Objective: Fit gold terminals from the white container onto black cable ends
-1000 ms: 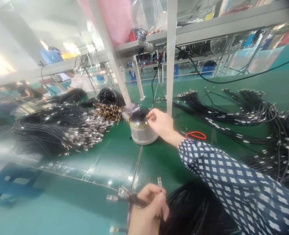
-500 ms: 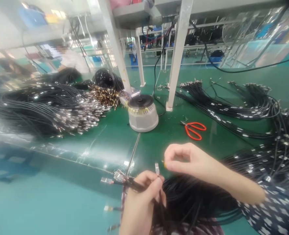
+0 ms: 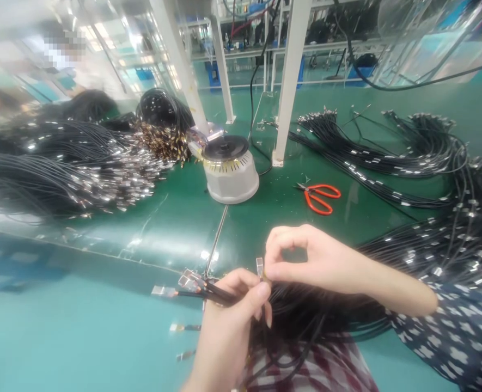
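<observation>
My left hand [image 3: 232, 316] is closed round several black cables [image 3: 220, 294]. Clear-ended connectors [image 3: 164, 292] stick out to its left. Between its thumb and forefinger, one cable end stands up with a metal connector [image 3: 259, 266] on top. My right hand [image 3: 296, 253] is pinched beside that connector, its fingertips close against the cable just below it. A small yellow strip of tape shows faintly at those fingertips, mostly hidden by them. The cables trail down over a checked cloth [image 3: 330, 362] on my lap.
A round white dispenser [image 3: 232, 182] with yellow strips round its rim stands ahead on the green table. Red-handled scissors [image 3: 322, 198] lie to its right. Cable bundles spread left [image 3: 73, 163] and right [image 3: 379, 163]. White posts [image 3: 287, 87] rise behind; a person [image 3: 97, 73] is at far left.
My right hand has moved left, bringing the yellow strip from beside the connector up to the cable. The left hand keeps its hold. The view has tipped downward.
</observation>
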{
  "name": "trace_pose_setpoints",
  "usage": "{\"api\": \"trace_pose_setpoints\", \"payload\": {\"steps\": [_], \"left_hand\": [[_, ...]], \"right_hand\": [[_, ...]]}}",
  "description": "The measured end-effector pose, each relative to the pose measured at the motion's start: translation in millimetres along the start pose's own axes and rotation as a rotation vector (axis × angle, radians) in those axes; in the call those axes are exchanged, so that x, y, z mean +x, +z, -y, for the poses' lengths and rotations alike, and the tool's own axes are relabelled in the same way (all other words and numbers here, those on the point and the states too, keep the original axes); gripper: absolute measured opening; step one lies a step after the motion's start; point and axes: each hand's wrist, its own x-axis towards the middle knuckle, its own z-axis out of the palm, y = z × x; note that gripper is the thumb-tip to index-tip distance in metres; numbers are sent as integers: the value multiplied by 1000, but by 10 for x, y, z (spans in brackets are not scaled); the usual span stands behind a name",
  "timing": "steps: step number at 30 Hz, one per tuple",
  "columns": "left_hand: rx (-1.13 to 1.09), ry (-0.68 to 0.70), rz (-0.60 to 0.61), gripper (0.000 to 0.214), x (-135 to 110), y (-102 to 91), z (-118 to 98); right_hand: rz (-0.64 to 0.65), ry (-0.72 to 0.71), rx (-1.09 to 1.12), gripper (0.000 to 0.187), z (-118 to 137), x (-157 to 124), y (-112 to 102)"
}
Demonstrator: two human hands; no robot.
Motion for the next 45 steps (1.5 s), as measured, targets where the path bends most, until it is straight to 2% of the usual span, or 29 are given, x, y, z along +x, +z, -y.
{"api": "trace_pose_setpoints", "payload": {"steps": [10, 17, 38, 45], "left_hand": [[-10, 9, -3, 24, 11, 16, 3], [8, 11, -11, 22, 6, 7, 7], [-8, 7, -13, 23, 10, 14, 4], [16, 23, -18, 20, 4, 24, 14]], "right_hand": [[-60, 21, 37, 11, 15, 7, 43], [-94, 28, -25, 12, 27, -52, 64], [-103, 35, -56, 11, 29, -17, 75], [-150, 46, -74, 12, 37, -39, 123]]}}
